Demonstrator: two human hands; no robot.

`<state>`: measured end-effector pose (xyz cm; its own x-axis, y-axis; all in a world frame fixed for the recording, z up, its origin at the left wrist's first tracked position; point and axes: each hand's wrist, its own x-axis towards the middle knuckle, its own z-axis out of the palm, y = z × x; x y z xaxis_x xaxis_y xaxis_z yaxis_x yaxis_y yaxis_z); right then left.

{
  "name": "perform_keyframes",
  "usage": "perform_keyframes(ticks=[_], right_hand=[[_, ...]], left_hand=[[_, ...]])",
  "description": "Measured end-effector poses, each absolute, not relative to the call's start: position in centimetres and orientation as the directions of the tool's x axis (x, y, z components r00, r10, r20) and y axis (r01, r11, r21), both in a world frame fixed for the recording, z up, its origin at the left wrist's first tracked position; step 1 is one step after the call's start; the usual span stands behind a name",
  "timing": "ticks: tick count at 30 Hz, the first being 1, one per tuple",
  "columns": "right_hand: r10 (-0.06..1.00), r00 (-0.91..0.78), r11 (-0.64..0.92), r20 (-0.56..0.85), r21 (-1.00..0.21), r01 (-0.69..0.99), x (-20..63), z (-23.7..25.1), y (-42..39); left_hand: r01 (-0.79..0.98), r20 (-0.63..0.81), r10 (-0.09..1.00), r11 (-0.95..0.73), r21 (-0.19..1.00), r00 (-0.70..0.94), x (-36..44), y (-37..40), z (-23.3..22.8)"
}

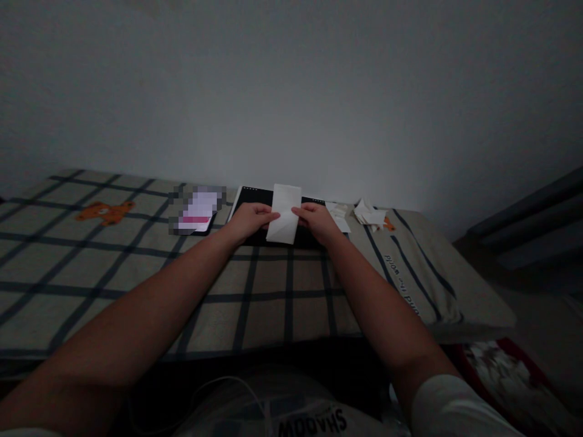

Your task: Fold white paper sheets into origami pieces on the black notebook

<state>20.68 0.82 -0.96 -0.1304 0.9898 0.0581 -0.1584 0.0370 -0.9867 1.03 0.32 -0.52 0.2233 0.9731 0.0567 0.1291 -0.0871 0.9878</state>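
Observation:
A narrow folded sheet of white paper [285, 197] is held up between my two hands, over a black flat board or pad [255, 195] with small white marks along its far edge. My left hand [252, 221] pinches the paper's left edge, thumb on top. On the opposite edge, my right hand [319, 220] grips it the same way, its thumb near the middle. A crease runs across the paper at thumb height. The fingers behind the sheet are hidden.
A checked cloth [204, 273] covers the surface. A phone [197, 209], partly pixelated, lies to the left. White papers [339, 218] and crumpled paper [368, 215] lie to the right. A red bin [507, 349] with white scraps stands low at right; a wall rises behind.

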Motion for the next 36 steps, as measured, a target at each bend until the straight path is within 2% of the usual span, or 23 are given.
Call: perform_keyframes(ticks=[8,14,36], right_hand=[[0.99,-0.125,0.051,0.07,-0.987,-0.15,20.58,-1.12,0.84],[0.987,-0.153,0.012,0.044,-0.979,-0.202,20.52,-1.23,0.91],[0.998,-0.038,0.048,0.059,-0.969,-0.243,20.66,-1.35,1.36]], left_hand=[[-0.006,0.082,0.982,-0.082,0.997,0.169,1.17,0.34,-0.58],[0.046,0.09,0.986,-0.097,0.994,0.142,1.16,0.41,-0.32],[0.098,0.032,0.991,-0.045,0.994,0.129,1.05,0.43,-0.24]])
